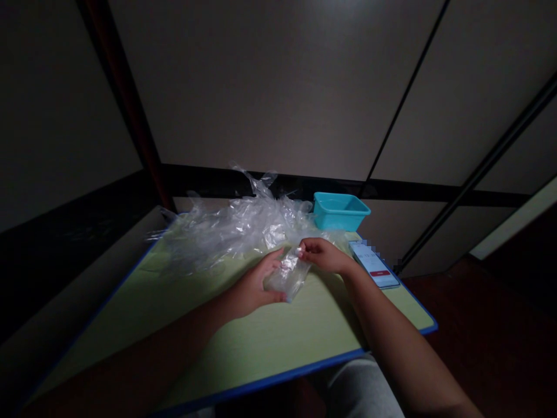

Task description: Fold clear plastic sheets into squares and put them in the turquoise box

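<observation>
Steady the clear plastic piece (288, 276) over the bench (248, 351), near the crumpled heap (243, 226), in a widely curved left hand (250, 290) and a closely pinched right hand (324, 255). Grip lightly, avoiding tears

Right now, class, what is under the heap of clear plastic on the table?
Under the clear plastic heap, the green tabletop shows through at the thin near-left edge. The bunched middle covers what lies beneath it, so that cannot be seen.
</observation>
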`<control>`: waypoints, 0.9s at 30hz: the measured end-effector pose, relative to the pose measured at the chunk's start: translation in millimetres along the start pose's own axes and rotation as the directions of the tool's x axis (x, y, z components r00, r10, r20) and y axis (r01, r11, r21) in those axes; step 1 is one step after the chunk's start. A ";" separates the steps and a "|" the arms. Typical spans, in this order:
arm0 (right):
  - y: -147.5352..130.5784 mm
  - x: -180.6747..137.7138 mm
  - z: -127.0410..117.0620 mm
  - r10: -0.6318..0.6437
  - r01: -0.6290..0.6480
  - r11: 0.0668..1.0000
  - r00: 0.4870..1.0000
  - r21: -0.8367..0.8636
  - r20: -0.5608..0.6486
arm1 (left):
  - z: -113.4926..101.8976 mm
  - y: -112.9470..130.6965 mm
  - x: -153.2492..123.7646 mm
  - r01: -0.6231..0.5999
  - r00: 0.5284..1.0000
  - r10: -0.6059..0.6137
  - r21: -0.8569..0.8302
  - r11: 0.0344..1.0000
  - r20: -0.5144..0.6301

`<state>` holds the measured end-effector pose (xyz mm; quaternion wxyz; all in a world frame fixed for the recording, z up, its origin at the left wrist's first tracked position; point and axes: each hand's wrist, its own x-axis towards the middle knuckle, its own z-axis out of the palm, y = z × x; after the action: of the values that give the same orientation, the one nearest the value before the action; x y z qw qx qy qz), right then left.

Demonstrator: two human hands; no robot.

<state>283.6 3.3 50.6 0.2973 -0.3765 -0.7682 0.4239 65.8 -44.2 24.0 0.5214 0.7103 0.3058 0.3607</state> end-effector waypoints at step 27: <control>8.8 6.2 7.3 0.049 -0.048 0.998 0.998 -0.033 0.040 | 4.5 -1.7 3.1 0.160 0.983 -0.132 -0.236 0.958 0.131</control>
<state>277.5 8.5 40.4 0.2651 -0.3912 -0.7715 0.4260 71.1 -43.6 22.2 0.6471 0.6353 0.2800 0.3150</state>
